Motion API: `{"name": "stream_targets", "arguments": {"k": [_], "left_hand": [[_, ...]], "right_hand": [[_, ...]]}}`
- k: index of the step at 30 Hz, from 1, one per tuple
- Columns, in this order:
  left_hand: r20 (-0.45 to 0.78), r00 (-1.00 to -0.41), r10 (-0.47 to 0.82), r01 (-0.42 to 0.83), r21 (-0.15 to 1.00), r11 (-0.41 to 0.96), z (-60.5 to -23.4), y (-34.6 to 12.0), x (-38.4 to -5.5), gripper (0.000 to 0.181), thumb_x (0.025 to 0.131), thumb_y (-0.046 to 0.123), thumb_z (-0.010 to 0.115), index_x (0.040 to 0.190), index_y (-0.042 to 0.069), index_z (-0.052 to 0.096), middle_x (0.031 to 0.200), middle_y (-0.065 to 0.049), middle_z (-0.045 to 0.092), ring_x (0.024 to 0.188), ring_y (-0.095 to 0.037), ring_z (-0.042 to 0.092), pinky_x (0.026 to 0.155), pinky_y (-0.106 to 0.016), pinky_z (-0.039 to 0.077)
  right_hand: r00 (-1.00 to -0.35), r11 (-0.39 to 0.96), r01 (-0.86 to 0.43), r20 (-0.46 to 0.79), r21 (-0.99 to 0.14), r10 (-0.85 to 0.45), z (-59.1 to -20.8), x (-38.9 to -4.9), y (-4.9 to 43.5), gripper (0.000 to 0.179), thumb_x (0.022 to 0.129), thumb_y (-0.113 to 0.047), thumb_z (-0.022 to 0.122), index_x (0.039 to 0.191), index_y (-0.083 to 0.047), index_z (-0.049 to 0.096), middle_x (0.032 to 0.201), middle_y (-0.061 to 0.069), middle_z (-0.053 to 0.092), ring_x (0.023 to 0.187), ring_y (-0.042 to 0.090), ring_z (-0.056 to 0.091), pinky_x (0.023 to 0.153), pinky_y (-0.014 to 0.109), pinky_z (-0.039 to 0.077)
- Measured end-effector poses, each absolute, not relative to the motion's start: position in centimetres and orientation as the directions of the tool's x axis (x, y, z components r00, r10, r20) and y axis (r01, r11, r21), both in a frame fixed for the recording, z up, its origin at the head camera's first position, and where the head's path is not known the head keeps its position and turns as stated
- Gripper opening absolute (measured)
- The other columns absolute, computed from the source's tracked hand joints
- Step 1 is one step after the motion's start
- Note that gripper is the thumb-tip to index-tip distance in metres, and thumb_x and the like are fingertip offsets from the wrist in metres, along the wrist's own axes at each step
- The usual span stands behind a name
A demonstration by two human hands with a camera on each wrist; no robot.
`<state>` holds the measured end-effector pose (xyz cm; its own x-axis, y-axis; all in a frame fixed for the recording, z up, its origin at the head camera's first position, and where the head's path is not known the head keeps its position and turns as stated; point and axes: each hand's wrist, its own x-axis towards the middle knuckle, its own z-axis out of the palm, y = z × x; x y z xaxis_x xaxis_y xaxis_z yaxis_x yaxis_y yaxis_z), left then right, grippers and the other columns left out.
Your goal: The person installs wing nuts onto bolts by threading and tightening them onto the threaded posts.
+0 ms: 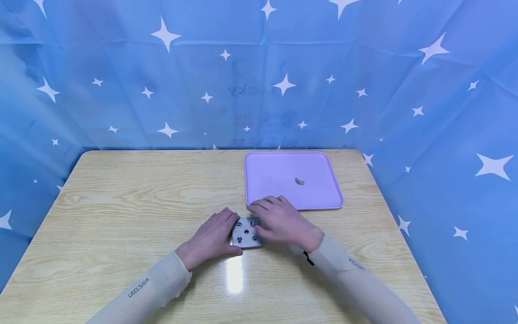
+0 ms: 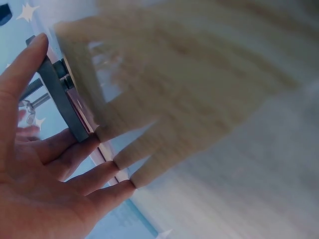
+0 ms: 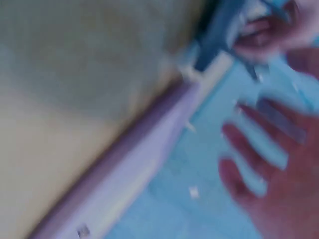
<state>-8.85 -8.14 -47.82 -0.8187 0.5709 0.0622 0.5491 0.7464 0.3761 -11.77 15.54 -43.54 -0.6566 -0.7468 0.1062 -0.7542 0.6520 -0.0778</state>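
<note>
A square metal plate (image 1: 247,243) with several round holes sits in front of me, small screws standing at its lower-left and upper-right corners. My left hand (image 1: 212,236) grips its left side, thumb at the near edge and fingers at the far edge. In the left wrist view the plate (image 2: 62,97) appears edge-on, with dark round pieces under it and a shiny screw (image 2: 37,103) above. My right hand (image 1: 283,222) is over the upper-right corner, beside the screw there. In the blurred right wrist view its fingers (image 3: 249,149) look spread and loosely bent; contact with the screw is unclear.
Behind my right hand lies a shallow purple tray (image 1: 275,173) with a few small brass-coloured pieces (image 1: 299,181) in it. Everything stands on a wood-grain table (image 1: 141,202). Blue star-patterned curtains (image 1: 194,72) hang around the back and sides.
</note>
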Motion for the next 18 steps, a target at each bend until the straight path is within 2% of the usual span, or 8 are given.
{"name": "stream_targets", "arguments": {"k": [2, 4, 7, 13, 18], "left_hand": [[0.062, -0.819, 0.570, 0.549, 0.375, 0.747, -47.9, -8.2, -8.8, 0.080, 0.066, 0.049, 0.094, 0.123, 0.002, 0.062, 0.111, -0.005, 0.060, 0.100, -0.018, 0.055, 0.087, -0.040, 0.052], [0.061, -0.819, 0.571, 0.549, 0.376, 0.747, -47.9, -8.2, -8.8, 0.080, 0.066, 0.048, 0.095, 0.122, 0.002, 0.063, 0.111, -0.005, 0.060, 0.100, -0.018, 0.055, 0.087, -0.040, 0.052], [0.058, -0.819, 0.571, 0.548, 0.377, 0.747, -47.9, -8.2, -8.8, 0.079, 0.066, 0.048, 0.095, 0.122, 0.002, 0.063, 0.110, -0.005, 0.060, 0.099, -0.018, 0.055, 0.087, -0.040, 0.052], [0.065, -0.818, 0.571, 0.549, 0.384, 0.742, -47.9, -8.2, -8.8, 0.080, 0.066, 0.048, 0.095, 0.122, 0.001, 0.062, 0.111, -0.005, 0.060, 0.100, -0.018, 0.055, 0.086, -0.041, 0.052], [0.060, -0.822, 0.566, 0.542, 0.387, 0.746, -47.8, -8.1, -8.8, 0.082, 0.066, 0.048, 0.095, 0.124, 0.000, 0.062, 0.112, -0.006, 0.060, 0.101, -0.019, 0.055, 0.087, -0.042, 0.052]], "right_hand": [[-0.583, 0.579, -0.811, 0.050, -0.083, -0.811, -42.9, -12.1, 15.9, 0.045, 0.097, -0.022, 0.071, 0.141, -0.017, 0.063, 0.143, -0.001, 0.062, 0.128, 0.022, 0.058, 0.098, 0.045, 0.051], [-0.522, 0.520, -0.851, 0.019, -0.078, -0.852, -42.7, -12.3, 16.2, 0.045, 0.097, -0.014, 0.072, 0.141, -0.019, 0.064, 0.146, -0.004, 0.060, 0.132, 0.020, 0.055, 0.100, 0.044, 0.051], [-0.481, 0.480, -0.876, 0.023, -0.051, -0.876, -42.8, -12.4, 16.2, 0.041, 0.097, -0.015, 0.074, 0.137, -0.020, 0.068, 0.141, -0.005, 0.064, 0.129, 0.017, 0.057, 0.099, 0.041, 0.051], [-0.499, 0.502, -0.865, 0.142, -0.015, -0.855, -43.5, -12.7, 15.8, 0.020, 0.097, -0.024, 0.075, 0.116, -0.020, 0.076, 0.119, -0.006, 0.073, 0.113, 0.016, 0.065, 0.091, 0.037, 0.053], [-0.552, 0.571, -0.821, 0.232, 0.015, -0.801, -44.3, -12.4, 15.3, 0.012, 0.094, -0.028, 0.078, 0.100, -0.018, 0.076, 0.095, -0.005, 0.073, 0.088, 0.016, 0.067, 0.074, 0.034, 0.053]]}}
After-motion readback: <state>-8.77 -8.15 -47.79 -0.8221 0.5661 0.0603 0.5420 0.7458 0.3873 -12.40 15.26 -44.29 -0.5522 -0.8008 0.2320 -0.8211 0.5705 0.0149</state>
